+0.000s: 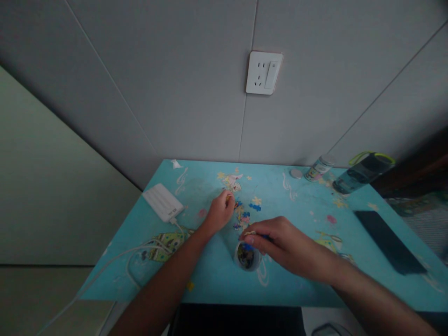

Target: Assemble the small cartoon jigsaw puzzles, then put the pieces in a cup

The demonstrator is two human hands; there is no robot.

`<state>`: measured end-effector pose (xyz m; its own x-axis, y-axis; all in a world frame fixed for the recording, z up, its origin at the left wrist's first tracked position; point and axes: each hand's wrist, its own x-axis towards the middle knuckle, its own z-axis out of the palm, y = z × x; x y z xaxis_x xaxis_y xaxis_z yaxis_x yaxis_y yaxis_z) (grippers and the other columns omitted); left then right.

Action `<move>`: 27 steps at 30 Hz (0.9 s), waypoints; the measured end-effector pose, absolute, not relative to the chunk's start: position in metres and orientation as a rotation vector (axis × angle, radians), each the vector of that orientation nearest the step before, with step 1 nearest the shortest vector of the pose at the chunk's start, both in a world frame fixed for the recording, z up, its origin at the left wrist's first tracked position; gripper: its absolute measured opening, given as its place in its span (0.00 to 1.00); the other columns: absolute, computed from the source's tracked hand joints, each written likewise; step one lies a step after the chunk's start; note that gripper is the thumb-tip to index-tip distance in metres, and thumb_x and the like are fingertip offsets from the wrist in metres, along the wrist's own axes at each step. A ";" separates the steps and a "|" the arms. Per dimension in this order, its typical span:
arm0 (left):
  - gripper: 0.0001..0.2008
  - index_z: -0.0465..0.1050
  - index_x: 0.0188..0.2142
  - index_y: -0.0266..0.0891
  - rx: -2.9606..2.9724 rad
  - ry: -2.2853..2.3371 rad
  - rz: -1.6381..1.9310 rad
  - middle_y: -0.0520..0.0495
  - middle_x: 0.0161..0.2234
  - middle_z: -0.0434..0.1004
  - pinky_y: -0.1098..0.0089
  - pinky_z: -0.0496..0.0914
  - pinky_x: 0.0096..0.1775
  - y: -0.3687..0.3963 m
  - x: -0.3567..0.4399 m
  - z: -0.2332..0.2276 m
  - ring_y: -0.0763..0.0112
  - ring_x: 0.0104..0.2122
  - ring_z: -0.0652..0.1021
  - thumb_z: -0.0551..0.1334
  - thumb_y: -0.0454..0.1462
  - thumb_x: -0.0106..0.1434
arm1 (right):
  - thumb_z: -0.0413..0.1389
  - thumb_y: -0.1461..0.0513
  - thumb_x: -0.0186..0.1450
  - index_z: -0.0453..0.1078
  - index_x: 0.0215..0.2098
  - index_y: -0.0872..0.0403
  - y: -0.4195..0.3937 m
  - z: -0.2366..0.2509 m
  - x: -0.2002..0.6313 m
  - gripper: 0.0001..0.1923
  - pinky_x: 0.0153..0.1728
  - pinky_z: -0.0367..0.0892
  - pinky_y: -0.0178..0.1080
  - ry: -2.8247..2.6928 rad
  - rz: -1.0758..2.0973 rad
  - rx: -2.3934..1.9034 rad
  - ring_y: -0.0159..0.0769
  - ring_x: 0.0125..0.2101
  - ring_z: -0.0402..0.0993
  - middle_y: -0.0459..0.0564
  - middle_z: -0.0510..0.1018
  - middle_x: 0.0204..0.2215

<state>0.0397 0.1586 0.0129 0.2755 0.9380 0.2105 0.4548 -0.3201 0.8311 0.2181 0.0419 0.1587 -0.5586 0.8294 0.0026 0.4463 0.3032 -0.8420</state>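
Note:
Several small flat pieces (246, 215) in blue, yellow and red, perhaps jigsaw pieces, lie scattered mid-table. Beside them my left hand (221, 208) is closed, its fingertips curled together; what it holds, if anything, is hidden. One blue piece (255, 206) lies apart, to the right of the pile. My right hand (271, 237) pinches a few small pieces, pale yellow and blue, over the mouth of a small round tub (257, 262). Inside the tub are more dark and blue pieces (246, 257). The fingers partly cover its rim.
A white power bank (163, 201) with a cable (115, 255) sits at the left. At the back right stand a printed can (319, 169), a round lid (296, 173) and a dark bottle (362, 173). A black flat object (388, 241) lies on the right of the blue table (210, 284).

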 end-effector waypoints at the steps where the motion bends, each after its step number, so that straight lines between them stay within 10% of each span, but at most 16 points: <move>1: 0.08 0.68 0.35 0.41 1.892 1.254 0.952 0.52 0.28 0.73 0.70 0.65 0.37 0.159 0.040 0.013 0.69 0.30 0.73 0.52 0.37 0.69 | 0.48 0.54 0.75 0.75 0.35 0.53 0.042 0.159 0.218 0.18 0.34 0.65 0.34 -2.173 1.151 -1.121 0.30 0.29 0.69 0.45 0.76 0.28; 13: 0.07 0.69 0.32 0.40 1.825 1.222 0.953 0.54 0.26 0.70 0.72 0.65 0.34 0.159 0.038 0.013 0.70 0.29 0.71 0.56 0.37 0.66 | 0.55 0.57 0.73 0.76 0.51 0.43 0.037 0.175 0.226 0.12 0.44 0.68 0.37 -2.343 1.203 -1.111 0.36 0.40 0.78 0.44 0.83 0.41; 27: 0.09 0.71 0.30 0.38 1.772 1.201 0.933 0.52 0.26 0.71 0.71 0.65 0.33 0.160 0.039 0.013 0.70 0.29 0.72 0.58 0.40 0.65 | 0.52 0.60 0.74 0.76 0.42 0.49 0.040 0.178 0.209 0.10 0.43 0.67 0.38 -2.508 1.057 -1.029 0.35 0.38 0.74 0.48 0.78 0.38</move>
